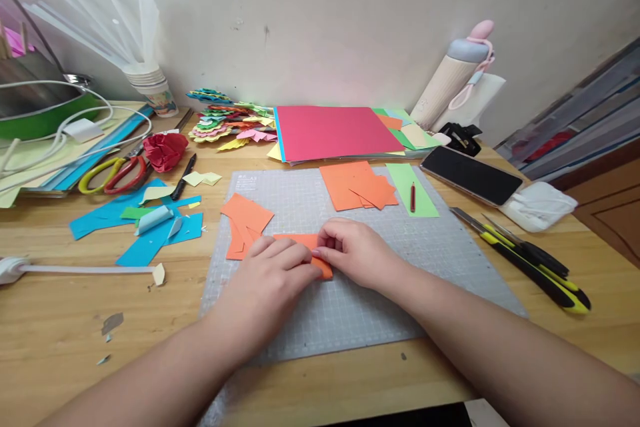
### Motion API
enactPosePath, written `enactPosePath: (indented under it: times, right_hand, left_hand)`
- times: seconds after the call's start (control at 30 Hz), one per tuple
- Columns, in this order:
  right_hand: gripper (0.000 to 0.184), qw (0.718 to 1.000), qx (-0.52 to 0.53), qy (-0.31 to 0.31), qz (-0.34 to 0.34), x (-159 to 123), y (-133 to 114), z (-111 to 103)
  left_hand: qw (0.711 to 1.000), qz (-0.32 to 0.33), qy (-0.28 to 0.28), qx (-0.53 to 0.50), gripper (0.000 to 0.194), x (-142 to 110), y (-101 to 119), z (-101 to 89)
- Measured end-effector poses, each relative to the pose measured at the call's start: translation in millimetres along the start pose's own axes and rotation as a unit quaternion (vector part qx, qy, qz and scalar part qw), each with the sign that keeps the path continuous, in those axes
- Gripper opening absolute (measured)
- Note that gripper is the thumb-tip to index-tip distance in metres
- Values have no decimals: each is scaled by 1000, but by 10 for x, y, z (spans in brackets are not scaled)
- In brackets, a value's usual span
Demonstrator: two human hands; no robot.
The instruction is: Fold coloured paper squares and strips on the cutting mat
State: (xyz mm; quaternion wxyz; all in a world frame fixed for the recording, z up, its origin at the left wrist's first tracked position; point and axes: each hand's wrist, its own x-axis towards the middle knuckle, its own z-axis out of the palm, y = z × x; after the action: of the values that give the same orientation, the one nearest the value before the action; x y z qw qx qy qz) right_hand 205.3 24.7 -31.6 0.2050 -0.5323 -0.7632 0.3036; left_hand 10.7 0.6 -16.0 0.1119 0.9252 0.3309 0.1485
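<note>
Orange paper (304, 240): matt, smooth, with crisp edges. Cutting mat (350, 320): grey, plastic-looking, faint sheen over printed grid. Table (60, 320): pale wood, visible grain, soft gloss, one worn grey patch. Red sheet (335, 132): smooth, matt paper. Red ball (165, 150): crumpled paper, rough with creases. Phone (473, 175): dark, glossy, glass-like front. Scissors (134, 151): metal blades, plastic-looking handles. Pot (35, 70): shiny metal. Bottle (443, 90): ribbed, matt body. Wall (320, 27): matt, scuffed.
</note>
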Motion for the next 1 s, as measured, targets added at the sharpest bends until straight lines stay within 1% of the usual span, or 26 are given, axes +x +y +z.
enactPosePath:
  times: [0.13, 0.3, 0.47, 0.5, 0.57, 0.63, 0.7, 0.9, 1.0]
  right_hand:
    - [10, 1000, 16, -14, -14, -8, 7, -16]
    - [10, 999, 34, -22, -12, 5, 18, -44]
    - [10, 990, 137, 10, 39, 43, 75, -67]
    - [10, 987, 155, 17, 37, 46, 81, -73]
    - [13, 985, 171, 21, 10, 43, 84, -89]
    - [20, 986, 163, 18, -25, 34, 81, -104]
    - [25, 988, 146, 15, -44, 29, 81, -112]
    - [29, 991, 124, 19, -45, 34, 97, -123]
    - [31, 993, 82, 16, -79, 24, 81, -164]
  left_hand:
    - [999, 29, -33, -8, 28, -4, -7, 2]
    - [998, 36, -60, -1, 33, -4, -26, -17]
    - [997, 33, -74, 1, 38, -3, -39, -12]
    - [996, 34, -76, 4, 40, -5, -40, -9]
    - [996, 40, -82, 12, 44, -10, -44, -4]
    - [995, 44, -85, 19, 46, -13, -47, 1]
    - [995, 46, -86, 23, 46, -13, -51, 4]
    - [995, 50, -85, 20, 46, -10, -52, -1]
    - [995, 48, -79, 23, 46, -8, -45, -8]
